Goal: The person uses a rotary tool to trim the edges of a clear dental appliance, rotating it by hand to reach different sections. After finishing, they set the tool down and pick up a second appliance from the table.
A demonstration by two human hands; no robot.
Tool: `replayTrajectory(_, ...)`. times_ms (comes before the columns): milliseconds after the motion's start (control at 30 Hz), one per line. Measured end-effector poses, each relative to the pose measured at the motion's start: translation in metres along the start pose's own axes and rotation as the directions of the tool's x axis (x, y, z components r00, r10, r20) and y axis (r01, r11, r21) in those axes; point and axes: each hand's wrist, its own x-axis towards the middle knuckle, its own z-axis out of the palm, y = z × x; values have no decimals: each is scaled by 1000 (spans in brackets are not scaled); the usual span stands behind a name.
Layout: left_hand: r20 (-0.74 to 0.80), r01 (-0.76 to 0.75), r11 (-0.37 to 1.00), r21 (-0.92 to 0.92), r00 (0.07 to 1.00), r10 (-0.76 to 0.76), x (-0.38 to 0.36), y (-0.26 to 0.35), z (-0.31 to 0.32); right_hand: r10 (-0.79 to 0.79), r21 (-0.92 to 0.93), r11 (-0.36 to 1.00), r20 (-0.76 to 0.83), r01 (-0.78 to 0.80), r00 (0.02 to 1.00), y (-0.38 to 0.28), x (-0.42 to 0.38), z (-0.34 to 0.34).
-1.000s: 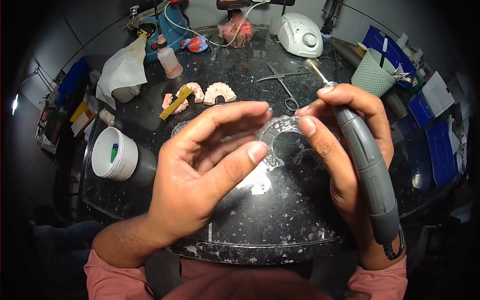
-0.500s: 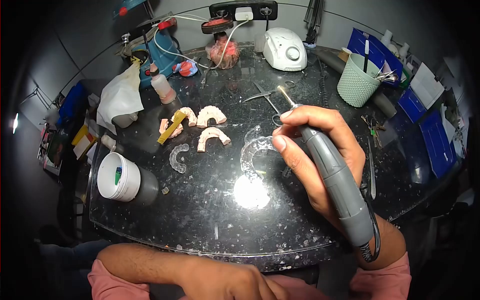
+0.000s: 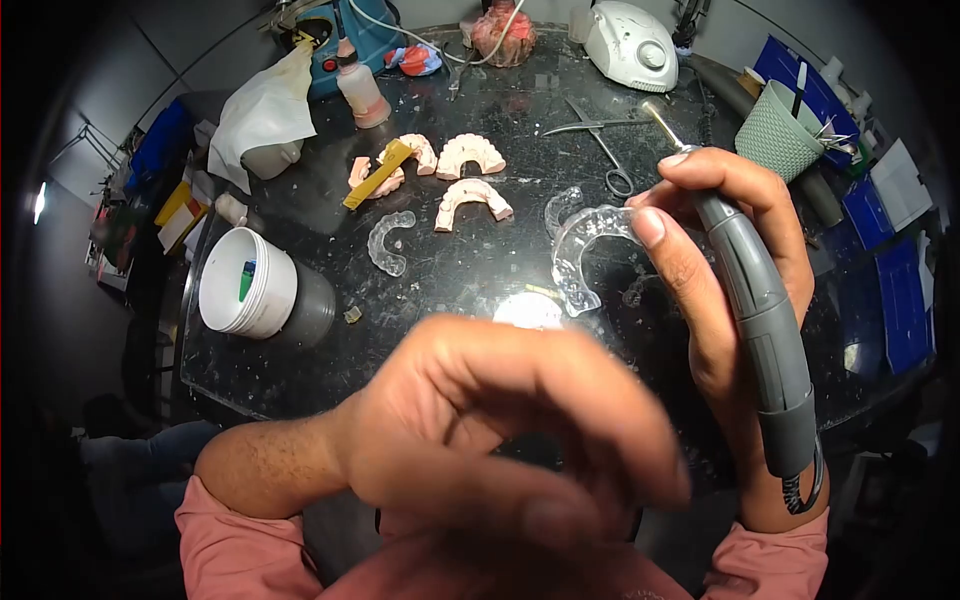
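Note:
My right hand (image 3: 735,260) is wrapped round a grey rotary handpiece (image 3: 755,320), its metal tip pointing up and away. Between thumb and fingertips the same hand pinches one end of a clear dental aligner (image 3: 572,262), held above the table. My left hand (image 3: 510,410) is in front of my body, blurred, with fingers curved and thumb apart; nothing shows in it. Behind the held aligner lies another clear piece (image 3: 562,208). A separate clear aligner (image 3: 385,245) rests further left, near pale dental models (image 3: 472,203) and a yellowish strip (image 3: 378,174).
On the black table (image 3: 480,110) are scissors (image 3: 605,150), a white tub (image 3: 245,285), a bottle (image 3: 362,95) and a white control unit (image 3: 630,45). A green woven cup (image 3: 778,130) holds tools at the right, beside blue trays (image 3: 905,300). Crumbs dot the surface.
My left hand has risen from the lower edge to in front of the table. The view has tilted down, and the right hand still holds the handpiece and aligner.

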Motion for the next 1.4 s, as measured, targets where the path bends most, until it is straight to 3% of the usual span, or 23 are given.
replayTrajectory(100, 355, -31, 996, 83, 935, 0, 6, -6, -10, -49, -20, 999, 2, 49, 999, 3, 1, 0)
replayTrajectory(133, 353, -31, 996, 80, 936, 1, 6, -11, -7, -46, -20, 999, 5, 46, 999, 3, 0, 0)
replayTrajectory(200, 421, 8, 988, -151, 905, 57, 4, -23, 2, -63, -49, 997, 20, 64, 998, 2, 1, 0)
replayTrajectory(233, 419, 7, 988, -153, 906, 59, 4, -24, -3, -62, -49, 997, 22, 63, 998, 2, 0, 0)
replayTrajectory(300, 573, -133, 991, -2, 812, 110, 6, -23, -17, -69, -79, 994, 41, 72, 997, 2, -1, 0)
replayTrajectory(333, 572, -133, 991, -3, 812, 111, 5, -19, -18, -68, -79, 994, 42, 72, 997, 2, -1, 0)
replayTrajectory(400, 535, 9, 991, 135, 841, -81, 3, -5, -11, -94, -90, 991, 55, 99, 994, 4, 0, 1)
replayTrajectory(433, 533, 8, 991, 134, 842, -79, 1, 1, -2, -94, -89, 991, 57, 99, 994, 4, 0, 1)
replayTrajectory(500, 325, 172, 985, -28, 933, -153, -5, 7, 15, -91, -84, 992, 65, 97, 994, 5, 0, 1)
replayTrajectory(633, 317, 169, 960, -223, 944, -93, -5, -18, 10, -95, -113, 988, 69, 103, 993, 4, -1, 2)
replayTrajectory(700, 410, 107, 974, -202, 912, -15, -3, -20, 6, -88, -95, 991, 76, 95, 993, 4, -1, 1)
replayTrajectory(833, 416, 49, 996, -72, 909, -15, 0, -10, 7, -110, -118, 986, 96, 121, 989, 4, -1, 1)
replayTrajectory(900, 251, -173, 973, -151, 946, 207, -1, -28, 9, -98, -110, 988, 93, 108, 991, 5, -2, 1)
replayTrajectory(1000, 381, -284, 957, -63, 879, 286, 10, -21, -11, -124, -128, 982, 99, 136, 987, 7, -1, 1)
replayTrajectory(1033, 289, -314, 890, -330, 864, 411, 11, -39, -3, -80, -106, 990, 95, 90, 992, 5, -2, 0)
replayTrajectory(1067, 354, -314, 901, -300, 840, 411, 10, -48, -15, -77, -78, 994, 79, 83, 994, 5, -3, 2)
replayTrajectory(1167, 288, -285, 913, -292, 884, 368, 12, -48, -14, -50, -22, 999, 14, 50, 999, 5, -4, 6)
replayTrajectory(1200, 263, -279, 921, -270, 899, 350, 20, -46, -14, -107, -154, 981, 50, 114, 993, 5, -2, 5)
replayTrajectory(1400, 161, -202, 968, -151, 961, 226, 8, -39, -9, -93, -208, 973, 44, 100, 995, 6, -5, 7)
